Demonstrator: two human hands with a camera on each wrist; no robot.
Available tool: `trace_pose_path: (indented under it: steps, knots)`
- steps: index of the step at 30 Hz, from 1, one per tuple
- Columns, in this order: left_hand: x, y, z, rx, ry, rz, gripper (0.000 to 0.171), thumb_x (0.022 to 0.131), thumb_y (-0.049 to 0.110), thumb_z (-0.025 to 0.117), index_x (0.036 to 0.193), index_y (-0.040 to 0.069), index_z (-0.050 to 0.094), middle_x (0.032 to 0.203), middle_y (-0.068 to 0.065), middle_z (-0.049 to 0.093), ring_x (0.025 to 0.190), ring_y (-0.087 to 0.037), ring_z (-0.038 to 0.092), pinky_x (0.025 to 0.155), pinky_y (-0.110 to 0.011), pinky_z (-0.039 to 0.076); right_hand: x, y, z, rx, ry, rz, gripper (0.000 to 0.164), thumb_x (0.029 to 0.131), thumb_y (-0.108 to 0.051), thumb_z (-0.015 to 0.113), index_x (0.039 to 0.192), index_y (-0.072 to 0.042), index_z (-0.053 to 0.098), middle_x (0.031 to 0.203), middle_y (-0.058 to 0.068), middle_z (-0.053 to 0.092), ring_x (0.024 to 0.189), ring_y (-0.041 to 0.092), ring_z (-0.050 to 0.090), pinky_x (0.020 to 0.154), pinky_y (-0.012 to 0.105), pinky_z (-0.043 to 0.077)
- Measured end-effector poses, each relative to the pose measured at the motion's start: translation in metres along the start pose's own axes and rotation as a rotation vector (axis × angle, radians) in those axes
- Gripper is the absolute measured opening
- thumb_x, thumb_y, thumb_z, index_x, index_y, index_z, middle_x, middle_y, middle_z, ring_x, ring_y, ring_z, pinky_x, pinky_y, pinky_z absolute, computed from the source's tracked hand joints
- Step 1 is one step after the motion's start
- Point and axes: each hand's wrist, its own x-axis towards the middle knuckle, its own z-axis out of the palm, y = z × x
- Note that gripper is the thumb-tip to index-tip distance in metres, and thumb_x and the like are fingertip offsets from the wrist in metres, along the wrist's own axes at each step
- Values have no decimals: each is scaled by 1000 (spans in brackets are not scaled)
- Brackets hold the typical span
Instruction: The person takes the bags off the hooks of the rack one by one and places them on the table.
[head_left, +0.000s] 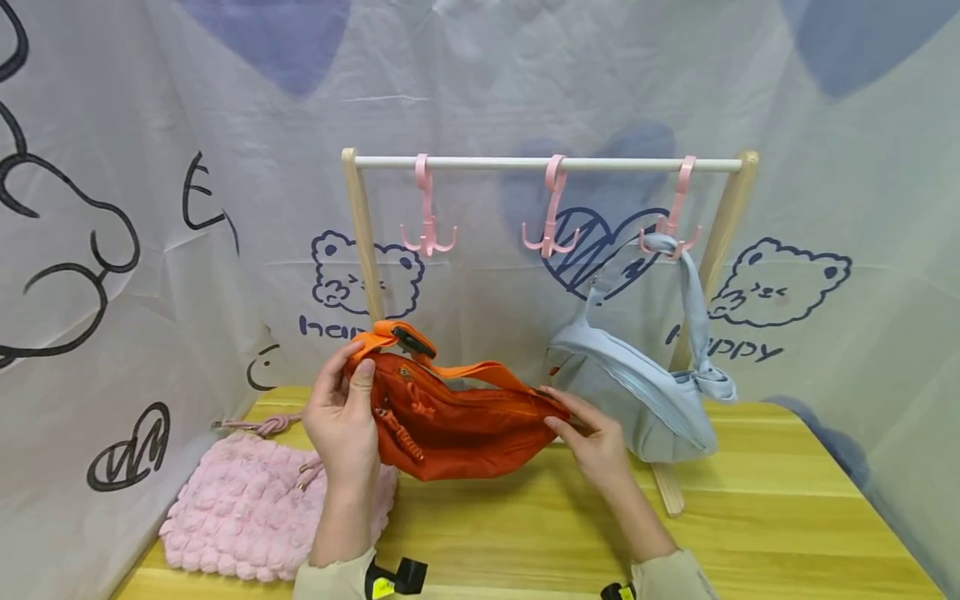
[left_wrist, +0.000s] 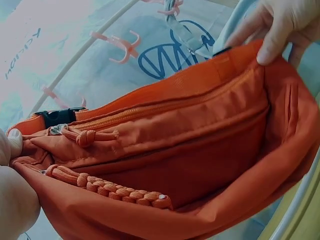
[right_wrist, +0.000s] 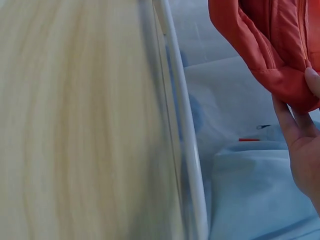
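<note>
An orange-red waist bag [head_left: 465, 425] is held up in front of the rack, its zips and braided cord pull [left_wrist: 117, 192] facing me. My left hand [head_left: 345, 421] pinches its left end, thumb in front, close to the black buckle [head_left: 412, 342] on the orange strap [head_left: 480, 371]. At the other end, my right hand [head_left: 596, 437] grips the bag's right tip between thumb and fingers. In the right wrist view, the fingers of that hand reach beneath the bag's corner. Part of the left hand lies outside the left wrist view.
A white-barred wooden rack [head_left: 495, 163] carries pink hooks, including a left hook [head_left: 428, 225] and a middle hook [head_left: 551, 221]. A light blue bag [head_left: 637, 383] hangs from the right hook [head_left: 678, 204]. On the wooden table [head_left: 787, 500], a pink puffy bag [head_left: 247, 508] lies at left.
</note>
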Motion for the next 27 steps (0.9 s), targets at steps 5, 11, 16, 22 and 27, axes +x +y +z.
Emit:
trace_pose_path:
  steps: [5,11,16,22,27]
  knots:
    - [0,-2,-3,22,-6,-25,25,97,0,69,122,-5,73,117,-5,75,106,-13,69,92,-20,57,-3,-8,-8,-2,-11,-12,40,90,16,70,129,8,68,131,3,72,123,14,66,95,24,57]
    - [0,-6,-3,61,-30,-54,27,98,0,69,124,-5,72,117,-3,75,106,-11,70,90,-19,57,-4,-17,-20,-24,-30,-51,41,89,19,69,128,9,69,131,8,72,123,16,67,96,25,56]
    - [1,-5,-4,117,-80,-101,27,98,1,69,125,-4,72,120,-4,74,106,-11,71,90,-22,58,-5,-23,-29,-92,-29,-83,40,87,20,70,125,7,72,127,13,73,121,15,68,97,26,56]
    - [2,-6,-7,122,-158,-170,27,99,-1,67,125,-4,71,122,-5,73,108,-9,71,90,-24,59,-6,-31,-41,-170,-54,-51,38,89,15,72,125,2,74,126,18,73,120,13,68,95,27,57]
    - [4,-10,-10,142,-259,-196,27,98,-7,65,125,-10,67,122,-5,73,111,-10,70,92,-24,58,-10,-32,-53,-205,-70,-46,38,88,15,73,124,2,75,125,14,74,119,10,68,97,23,55]
